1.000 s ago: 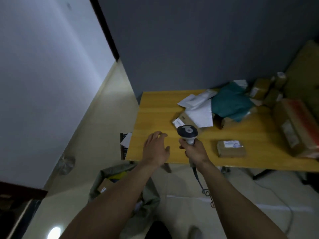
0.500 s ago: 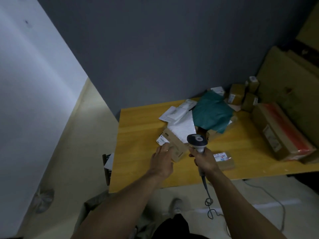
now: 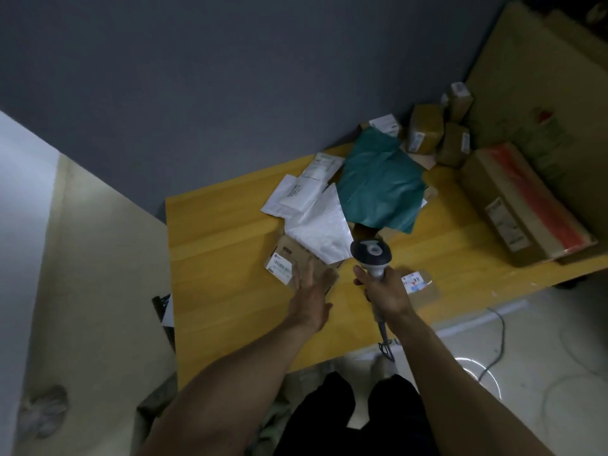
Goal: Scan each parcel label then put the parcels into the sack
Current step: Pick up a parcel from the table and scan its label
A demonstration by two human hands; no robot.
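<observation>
My right hand (image 3: 385, 291) grips the handle of a grey barcode scanner (image 3: 371, 253), its head up over the yellow table (image 3: 223, 255). My left hand (image 3: 312, 292) lies with fingers stretched out on a flat brown cardboard parcel (image 3: 296, 258) that has a white barcode label (image 3: 279, 267) at its left corner. A small brown box with a label (image 3: 419, 284) sits just right of my right hand. White mailers (image 3: 309, 205) and a teal bag (image 3: 381, 182) are piled behind. The grey-green sack (image 3: 154, 409) shows on the floor below the table edge.
A long carton with red tape (image 3: 523, 205) lies at the table's right end. Small brown boxes (image 3: 437, 133) stand in the back corner beside a big cardboard sheet (image 3: 543, 93). The scanner's cable (image 3: 385, 343) hangs off the front edge. Cables lie on the floor at right.
My left hand has reached forward from the table's front edge onto the flat cardboard parcel. The view has swung right and closer to the table; my right hand keeps the scanner.
</observation>
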